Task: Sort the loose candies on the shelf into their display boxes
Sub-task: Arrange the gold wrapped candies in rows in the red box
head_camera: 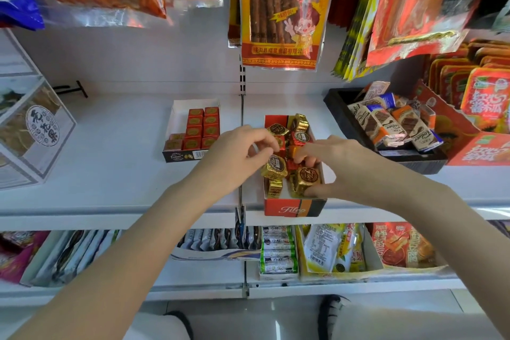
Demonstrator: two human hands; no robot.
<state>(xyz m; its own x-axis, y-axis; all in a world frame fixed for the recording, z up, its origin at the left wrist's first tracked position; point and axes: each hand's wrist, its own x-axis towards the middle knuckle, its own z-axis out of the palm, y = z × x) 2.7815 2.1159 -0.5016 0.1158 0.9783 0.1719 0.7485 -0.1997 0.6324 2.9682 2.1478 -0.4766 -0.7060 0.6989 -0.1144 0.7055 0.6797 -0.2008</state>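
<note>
Where the white shelf (116,163) spans the view, stock is listed by descending size. Hanging snack bags (278,8): a row above the shelf, one with brown sticks and a cartoon figure at centre. Black tray (345,119): right side of the shelf, holding wafer bars (386,124) in brown, orange and blue wrappers. Red display box (292,208): front edge of the shelf, centre, marked "Fileo", filled with gold and red foil candies lying loosely at mixed angles. White display box (179,110): left of the red one and well apart from it, holding red square candies (204,127) in neat rows, with a few paler ones at its front left corner.

Left hand (234,154): over the left wall of the red display box, fingers curled, pinching at the candies near a gold round candy (276,167); exactly which piece it holds cannot be told. Right hand (339,165): over the right side of the same box, fingers and thumb curled round a gold-wrapped candy (306,179) at the front.
</note>
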